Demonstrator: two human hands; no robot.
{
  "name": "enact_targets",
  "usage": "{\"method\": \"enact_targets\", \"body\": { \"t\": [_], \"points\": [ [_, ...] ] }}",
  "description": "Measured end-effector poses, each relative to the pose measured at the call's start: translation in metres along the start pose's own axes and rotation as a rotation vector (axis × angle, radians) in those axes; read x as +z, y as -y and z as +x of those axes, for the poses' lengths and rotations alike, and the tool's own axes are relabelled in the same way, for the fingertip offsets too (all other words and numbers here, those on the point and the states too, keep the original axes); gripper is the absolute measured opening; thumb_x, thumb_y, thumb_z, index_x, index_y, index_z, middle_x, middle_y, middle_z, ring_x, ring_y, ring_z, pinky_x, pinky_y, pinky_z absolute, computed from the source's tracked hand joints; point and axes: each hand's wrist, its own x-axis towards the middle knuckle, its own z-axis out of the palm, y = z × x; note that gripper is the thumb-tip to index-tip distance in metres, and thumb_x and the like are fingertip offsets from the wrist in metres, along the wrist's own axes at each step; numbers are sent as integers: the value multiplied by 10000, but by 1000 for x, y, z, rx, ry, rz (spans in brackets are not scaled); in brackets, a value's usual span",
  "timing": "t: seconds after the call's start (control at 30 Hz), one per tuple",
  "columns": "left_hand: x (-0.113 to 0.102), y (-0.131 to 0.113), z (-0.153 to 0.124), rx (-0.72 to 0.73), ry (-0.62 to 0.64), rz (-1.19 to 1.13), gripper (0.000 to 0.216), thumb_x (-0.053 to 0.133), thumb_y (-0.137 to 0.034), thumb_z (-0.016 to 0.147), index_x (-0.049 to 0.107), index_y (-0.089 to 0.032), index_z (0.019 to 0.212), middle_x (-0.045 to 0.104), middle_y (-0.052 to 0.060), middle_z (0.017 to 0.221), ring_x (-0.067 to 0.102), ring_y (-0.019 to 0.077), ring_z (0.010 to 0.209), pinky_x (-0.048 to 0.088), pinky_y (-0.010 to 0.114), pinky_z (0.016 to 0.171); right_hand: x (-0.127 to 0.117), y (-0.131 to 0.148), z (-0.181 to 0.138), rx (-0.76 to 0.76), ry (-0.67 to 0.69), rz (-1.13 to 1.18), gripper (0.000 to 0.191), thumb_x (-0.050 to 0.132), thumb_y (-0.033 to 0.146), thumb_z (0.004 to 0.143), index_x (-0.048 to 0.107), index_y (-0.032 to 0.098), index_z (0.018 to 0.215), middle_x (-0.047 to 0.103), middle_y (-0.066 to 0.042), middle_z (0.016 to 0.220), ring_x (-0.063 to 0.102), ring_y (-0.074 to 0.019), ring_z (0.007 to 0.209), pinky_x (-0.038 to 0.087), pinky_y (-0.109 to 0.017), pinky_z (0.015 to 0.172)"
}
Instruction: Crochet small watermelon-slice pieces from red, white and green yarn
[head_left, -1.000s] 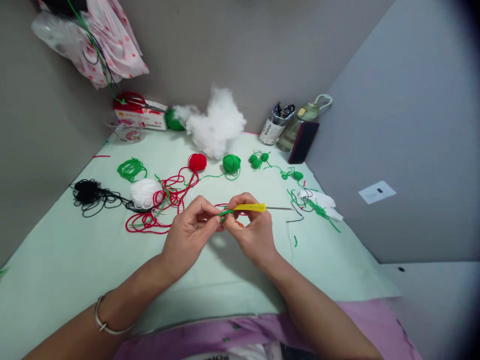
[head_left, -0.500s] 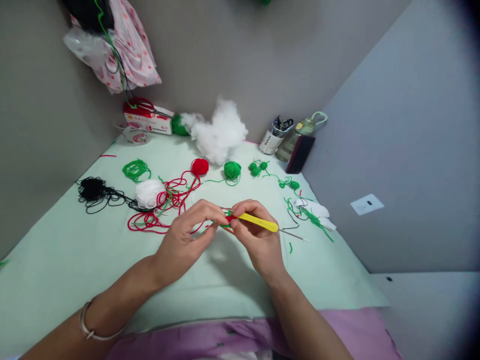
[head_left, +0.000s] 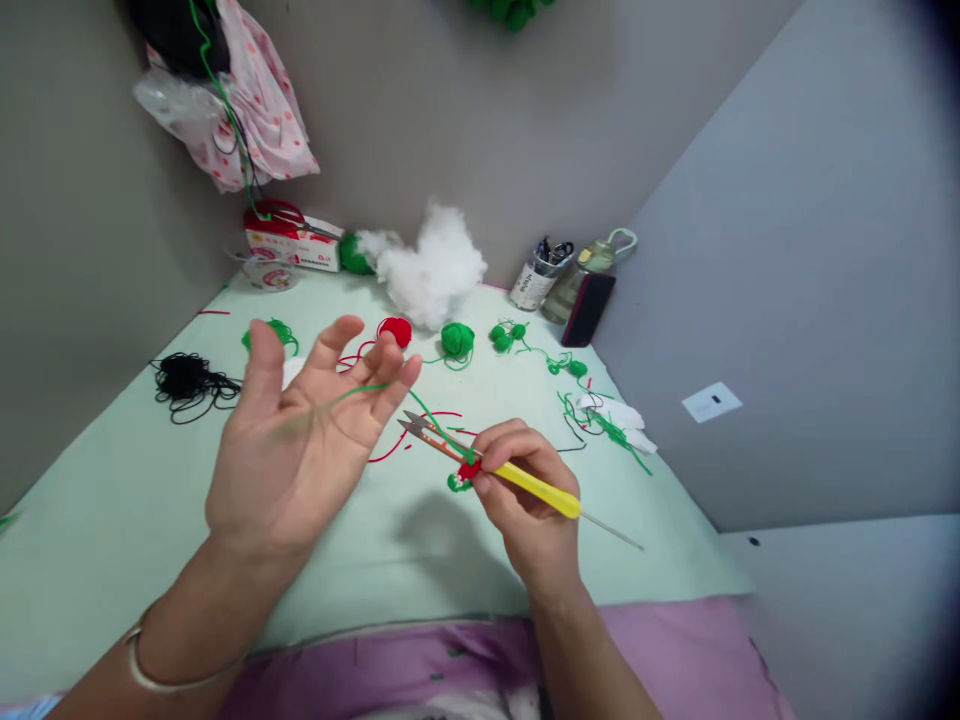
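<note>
My left hand [head_left: 292, 450] is raised, palm up, with its fingers spread. Green yarn [head_left: 429, 408] runs across those fingers and over to a small red and green crochet piece [head_left: 466, 472]. That piece is pinched in my right hand [head_left: 536, 500], along with a yellow-handled crochet hook [head_left: 540, 490] whose thin metal end points down to the right. Just left of the right fingertips are the blades of thread snips [head_left: 424, 428]; whether they lie on the table or touch the hand, I cannot tell. Red yarn [head_left: 386, 455] lies on the table between my hands.
Behind are white stuffing [head_left: 431, 265], a green yarn ball [head_left: 457, 341], a red ball [head_left: 395, 331] and a black yarn tangle [head_left: 187, 378]. To the right stand a pen cup [head_left: 534, 285], a bottle [head_left: 562, 298] and a phone [head_left: 589, 310]. Red-handled scissors [head_left: 281, 215] rest on a box [head_left: 300, 245].
My left hand has come away from the crochet piece, moved left and opened palm up, with green yarn across it. My right hand has shifted slightly down and right, still holding hook and piece.
</note>
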Motion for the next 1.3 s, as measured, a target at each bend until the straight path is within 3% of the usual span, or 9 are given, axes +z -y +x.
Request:
{"method": "enact_targets", "body": {
  "t": [0.1, 0.2, 0.3, 0.4, 0.5, 0.67, 0.87, 1.07, 1.3],
  "points": [
    [-7, 15, -9, 182, 102, 169, 656, 204, -604, 1089, 648, -251, 760, 744, 57, 1179, 556, 279, 1413, 399, 542, 1239, 4, 0, -1, -25, 8, -32, 135, 681, 143, 894, 647, 271, 866, 665, -17, 855, 651, -182, 830, 551, -310, 701],
    [-15, 37, -19, 369, 291, 628, 539, 388, -551, 1078, 713, -246, 774, 733, 77, 1300, 409, 319, 1527, 235, 581, 1298, 6, -1, -3, -47, 10, -57, 172, 664, 103, 888, 644, 273, 871, 667, -16, 863, 653, -178, 834, 545, -310, 719],
    [-18, 47, -25, 448, 400, 840, 289, 563, -438, 1036, 789, -260, 1064, 701, 94, 1393, 352, 333, 1558, 247, 576, 1290, 6, -4, -6, -70, 14, -131, 178, 652, 104, 902, 643, 282, 906, 682, -24, 906, 668, -194, 874, 550, -337, 760],
    [-12, 47, -29, 213, 436, 704, 298, 613, -363, 1015, 754, -291, 1267, 707, 74, 1385, 545, 294, 1420, 442, 475, 1195, 4, -6, -9, -141, 27, -210, 207, 623, 95, 933, 647, 295, 979, 685, -30, 938, 672, -210, 933, 548, -370, 817],
    [-6, 47, -34, -36, 379, 477, 258, 657, -332, 981, 794, -300, 1198, 769, 49, 1221, 699, 253, 1199, 569, 379, 1043, 1, -7, -12, -207, 74, -284, 279, 600, 76, 951, 652, 313, 1088, 693, -32, 983, 666, -211, 982, 549, -383, 868],
    [-4, 49, -37, -198, 224, 220, 240, 773, -337, 903, 826, -278, 1130, 793, 38, 1186, 696, 251, 1205, 536, 350, 1073, -1, -9, -15, -292, 122, -423, 362, 608, 91, 970, 675, 292, 1263, 671, -65, 1094, 670, -199, 1014, 588, -368, 876],
    [0, 46, -36, -353, 211, 62, 410, 860, -332, 839, 786, -298, 1240, 797, 11, 1075, 706, 165, 1037, 551, 245, 935, 4, -18, -14, -493, -34, -461, 412, 610, 38, 967, 734, 297, 1263, 701, -83, 1174, 710, -189, 1018, 640, -321, 774],
    [3, 48, -39, -238, 188, 147, 435, 842, -266, 844, 759, -294, 1269, 784, -11, 981, 707, 152, 990, 565, 248, 898, 7, -24, -19, -580, -157, -522, 415, 618, 37, 963, 741, 297, 1263, 767, -82, 1187, 757, -221, 1032, 672, -374, 786],
    [5, 58, -43, 247, 18, 488, 409, 737, -111, 883, 757, -286, 1253, 724, -26, 926, 670, 129, 938, 520, 254, 942, 9, -28, -33, -654, -132, -607, 434, 612, 54, 970, 693, 247, 1350, 764, -123, 1244, 751, -245, 1121, 675, -423, 861]
  ]
}}
